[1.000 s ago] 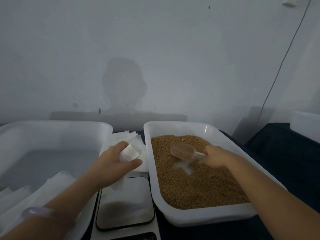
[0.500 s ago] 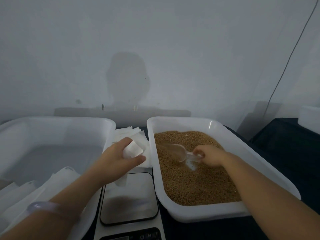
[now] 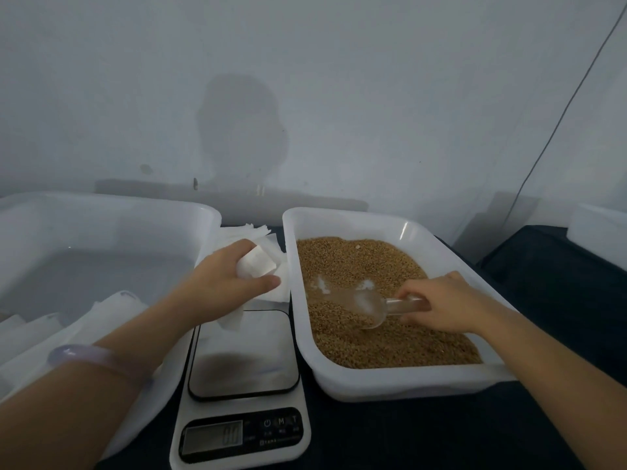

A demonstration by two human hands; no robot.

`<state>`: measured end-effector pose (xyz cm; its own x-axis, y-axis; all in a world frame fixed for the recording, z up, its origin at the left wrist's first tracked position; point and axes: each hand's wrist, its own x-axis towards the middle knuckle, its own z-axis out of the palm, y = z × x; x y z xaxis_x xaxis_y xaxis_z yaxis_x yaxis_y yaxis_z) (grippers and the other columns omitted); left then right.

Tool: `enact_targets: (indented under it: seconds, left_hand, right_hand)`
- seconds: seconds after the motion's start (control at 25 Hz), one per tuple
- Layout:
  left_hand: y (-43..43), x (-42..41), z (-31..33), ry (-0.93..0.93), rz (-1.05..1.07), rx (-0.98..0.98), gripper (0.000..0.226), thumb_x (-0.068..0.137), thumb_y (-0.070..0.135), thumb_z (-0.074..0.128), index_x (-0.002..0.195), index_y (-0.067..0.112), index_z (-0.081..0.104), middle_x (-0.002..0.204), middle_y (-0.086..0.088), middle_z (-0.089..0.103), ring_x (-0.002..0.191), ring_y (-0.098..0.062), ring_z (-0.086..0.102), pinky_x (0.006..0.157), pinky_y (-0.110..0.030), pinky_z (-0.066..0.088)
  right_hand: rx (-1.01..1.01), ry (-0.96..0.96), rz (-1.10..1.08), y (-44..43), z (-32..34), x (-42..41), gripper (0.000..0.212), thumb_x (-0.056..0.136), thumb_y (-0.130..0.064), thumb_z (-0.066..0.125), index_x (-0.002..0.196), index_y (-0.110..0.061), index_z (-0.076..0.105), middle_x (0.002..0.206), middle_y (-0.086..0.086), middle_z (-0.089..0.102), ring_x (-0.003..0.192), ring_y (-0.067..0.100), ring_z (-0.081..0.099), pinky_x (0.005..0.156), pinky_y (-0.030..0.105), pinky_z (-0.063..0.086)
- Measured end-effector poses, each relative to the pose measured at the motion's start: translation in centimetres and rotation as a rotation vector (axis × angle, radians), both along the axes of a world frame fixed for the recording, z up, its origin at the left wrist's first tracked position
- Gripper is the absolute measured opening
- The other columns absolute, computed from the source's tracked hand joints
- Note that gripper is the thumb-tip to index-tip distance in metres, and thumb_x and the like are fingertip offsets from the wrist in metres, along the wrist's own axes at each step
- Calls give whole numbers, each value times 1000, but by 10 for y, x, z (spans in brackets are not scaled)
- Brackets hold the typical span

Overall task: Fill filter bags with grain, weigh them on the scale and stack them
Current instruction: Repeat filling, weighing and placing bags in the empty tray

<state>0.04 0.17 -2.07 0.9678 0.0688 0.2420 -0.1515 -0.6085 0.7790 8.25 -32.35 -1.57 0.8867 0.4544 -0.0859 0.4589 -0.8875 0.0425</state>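
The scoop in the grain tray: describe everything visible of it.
The scoop is clear plastic, with a rounded bowl and a short tubular handle. It lies nearly level, bowl pointing left, dug into the brown grain in the white tray. The right hand grips its handle; grain shows through the bowl.

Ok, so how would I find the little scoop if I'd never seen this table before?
Look for the white plastic tub of brown grain to the right of the flat silver kitchen scale. In the grain lies a small clear plastic scoop, its handle gripped by the right hand. It is the only see-through thing in that tub.
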Motion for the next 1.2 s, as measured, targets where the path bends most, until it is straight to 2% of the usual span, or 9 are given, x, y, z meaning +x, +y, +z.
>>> enact_targets:
  seconds: [0.16,0.24,0.36,0.44,0.52,0.64,0.76,0.92,1.2]
  left_hand:
    - [-1,-1,0,3,-3,-6,20,79,31,72,92,23,57,87,5,59,79,-14,55,69,-30,43]
    - [-1,0,0,-1,-1,-13,23,80,29,72,95,19,58,88,2,60,80,-18,56,73,-33,44]
    - [-1,0,0,-2,-7,13,21,80,30,71,93,22,57,87,6,59,76,-10,54,65,-26,40]
    - [-1,0,0,7,-6,7,19,80,31,71,91,25,57,87,7,59,76,-8,54,63,-25,39]
    - [-1,0,0,14,-5,-2,18,80,31,72,88,27,56,85,7,58,74,-7,54,62,-24,38]
    - [-1,0,0,15,-4,-3,18,80,31,72,87,27,56,84,6,57,74,-8,54,63,-26,39]
    - [0,-1,0,18,-8,-2,20,80,31,71,93,25,57,89,5,59,79,-10,55,67,-26,41]
    - [-1,-2,2,15,-2,11,18,81,31,71,88,29,54,87,8,58,77,-4,53,63,-21,37]
    - [-1,-4,2,15,-4,9,18,81,31,71,83,27,53,81,7,55,72,-7,52,60,-24,36]
  right_hand:
    - [51,-42,68,-16,2,-11,17,81,-51,64,96,-50,55,89,-29,57,84,-12,46,90,25,22]
    - [57,-57,106,-23,4,-15,17,80,-52,64,96,-49,59,90,-28,58,88,-12,45,97,26,18]
    - [57,-95,155,-27,4,-21,23,81,-53,63,103,-56,58,97,-30,59,100,-8,37,102,25,9]
    - [71,-84,161,-27,5,-25,30,80,-53,63,105,-64,49,104,-33,53,108,-6,24,102,23,4]
    - [56,-50,146,-25,6,-29,32,80,-54,62,108,-64,49,109,-32,45,115,-3,19,108,29,1]
    - [-14,-68,155,-18,5,-34,34,85,-50,58,118,-54,53,109,-33,47,117,-3,28,112,33,-6]
    - [-44,-162,165,-16,4,-38,37,91,-47,51,127,-49,46,120,-35,44,123,-5,34,113,33,-6]
    - [-9,-248,137,-27,12,-40,36,92,-42,52,127,-47,47,115,-38,33,122,-4,34,111,29,-5]
    - [98,-122,-18,-45,9,-37,27,93,-37,53,117,-48,52,106,-33,48,107,-3,40,108,31,3]
